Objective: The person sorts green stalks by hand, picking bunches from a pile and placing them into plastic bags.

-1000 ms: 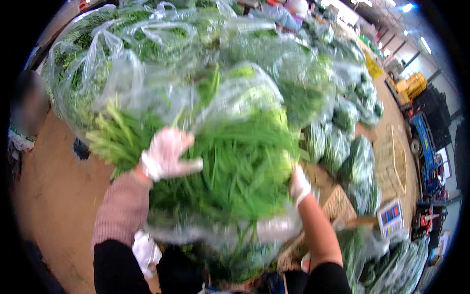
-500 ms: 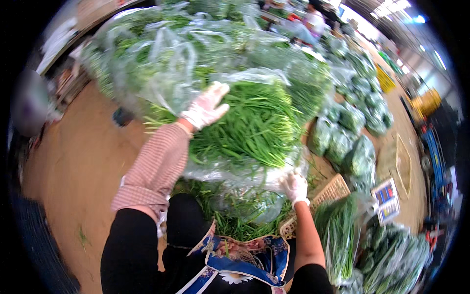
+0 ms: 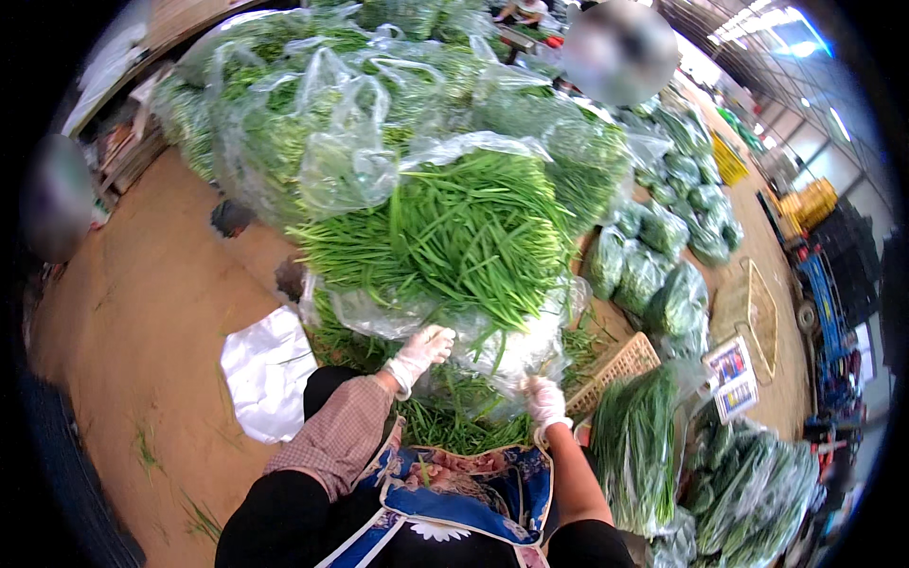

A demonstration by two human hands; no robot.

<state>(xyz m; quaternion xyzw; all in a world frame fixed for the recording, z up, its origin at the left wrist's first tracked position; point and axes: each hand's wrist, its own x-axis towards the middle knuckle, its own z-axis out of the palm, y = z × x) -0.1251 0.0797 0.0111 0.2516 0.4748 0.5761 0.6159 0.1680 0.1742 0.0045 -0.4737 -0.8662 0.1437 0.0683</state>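
Observation:
A large heap of long, flat-leaved garlic chives (image 3: 473, 232) lies in front of me on an open clear plastic bag (image 3: 511, 352). My left hand (image 3: 421, 358), in a thin white glove, is closed at the near edge of that bag, with its fingertips pinched on the plastic. To its right, my right hand (image 3: 546, 402), gloved too, is closed on the bag's near edge, lower down. Loose cut leaves (image 3: 454, 428) lie below both hands, close to my blue flowered apron (image 3: 473, 492). Another part of the bag hangs over those leaves.
Behind the heap stand big clear bags (image 3: 350, 142) stuffed with greens. At right are a tan plastic basket (image 3: 614, 371), upright bagged greens (image 3: 639, 445) and several filled bags (image 3: 677, 298). A white sheet (image 3: 270, 374) lies on the floor at left. People are at the far back.
My left hand has left the top of the chives and come down to the bag's near edge. My right hand has moved slightly nearer and left. The white sheet at left has come into view.

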